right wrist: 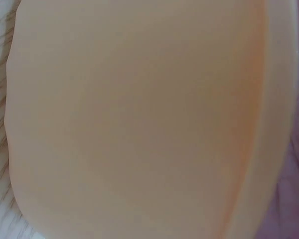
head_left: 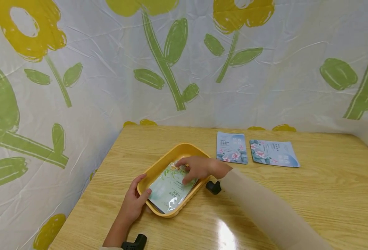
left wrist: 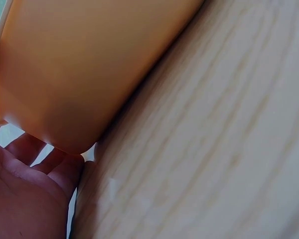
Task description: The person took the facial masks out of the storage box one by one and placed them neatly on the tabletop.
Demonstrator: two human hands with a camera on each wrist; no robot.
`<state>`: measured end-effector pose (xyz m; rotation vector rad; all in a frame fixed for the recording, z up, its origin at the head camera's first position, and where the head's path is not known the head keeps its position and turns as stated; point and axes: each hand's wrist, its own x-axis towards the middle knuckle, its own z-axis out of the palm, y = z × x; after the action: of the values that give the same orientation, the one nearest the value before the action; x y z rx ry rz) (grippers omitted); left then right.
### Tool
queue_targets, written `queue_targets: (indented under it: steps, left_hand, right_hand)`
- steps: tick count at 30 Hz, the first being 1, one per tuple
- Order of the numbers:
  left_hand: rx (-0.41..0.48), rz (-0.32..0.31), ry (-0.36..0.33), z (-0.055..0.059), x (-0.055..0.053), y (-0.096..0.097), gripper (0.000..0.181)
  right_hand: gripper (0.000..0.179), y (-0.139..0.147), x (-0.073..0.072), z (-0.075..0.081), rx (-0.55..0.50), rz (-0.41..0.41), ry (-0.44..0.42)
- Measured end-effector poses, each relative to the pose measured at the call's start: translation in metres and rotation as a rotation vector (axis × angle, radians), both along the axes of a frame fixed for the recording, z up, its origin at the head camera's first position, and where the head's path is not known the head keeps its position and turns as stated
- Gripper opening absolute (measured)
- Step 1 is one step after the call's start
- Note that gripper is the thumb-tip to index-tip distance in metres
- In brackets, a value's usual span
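A yellow plastic basket (head_left: 160, 166) stands on the wooden table, turned at a slant. Pale green printed sachets, likely face mask packs (head_left: 168, 191), lie flat inside it. My left hand (head_left: 134, 200) grips the basket's near left end, thumb over the rim and fingers outside; the left wrist view shows its fingers against the basket's outer wall (left wrist: 84, 64). Reaching over the right side, my right hand (head_left: 199, 167) has its fingers spread on the top sachet, near its far end. In the right wrist view the basket wall (right wrist: 139, 119) hides most of that hand.
Two blue sachets with pink flowers, one upright (head_left: 232, 147) and one sideways (head_left: 274, 152), lie on the table (head_left: 327, 194) right of the basket. A flower-printed cloth (head_left: 109, 69) hangs behind and along the left side.
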<state>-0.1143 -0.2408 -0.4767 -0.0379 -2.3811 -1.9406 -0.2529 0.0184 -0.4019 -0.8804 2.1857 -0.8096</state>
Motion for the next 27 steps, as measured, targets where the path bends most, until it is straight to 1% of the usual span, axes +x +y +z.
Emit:
queue_targets:
  steps: [4,7,12,16,22,27]
  left_hand:
    - [-0.002,0.002,-0.003,0.0004,0.0002,0.0,0.056]
    - [-0.013,0.005,-0.006,0.0008,0.0005,0.0001,0.056]
    - [-0.024,0.008,-0.003,0.0015,0.0008,0.0005,0.056]
    - [-0.018,0.005,0.005,0.0011,0.001,0.0006,0.056]
    - [0.005,-0.009,0.006,-0.0006,0.0011,-0.0001,0.057]
    - [0.03,-0.023,0.011,-0.0017,0.001,-0.0005,0.057]
  right_hand:
    - [0.065,-0.0009,0.002,0.0004,0.004,0.008,0.015]
    - [0.065,-0.001,0.0031,0.0006,-0.005,0.006,0.008]
    - [0.063,0.0006,0.0031,-0.0001,-0.079,-0.016,-0.044]
    - [0.062,0.0024,0.0019,-0.0004,-0.14,-0.023,-0.056]
    - [0.06,0.0038,-0.0002,-0.0002,-0.185,-0.019,-0.043]
    - [0.055,0.0042,-0.0003,0.0003,-0.213,0.0,-0.096]
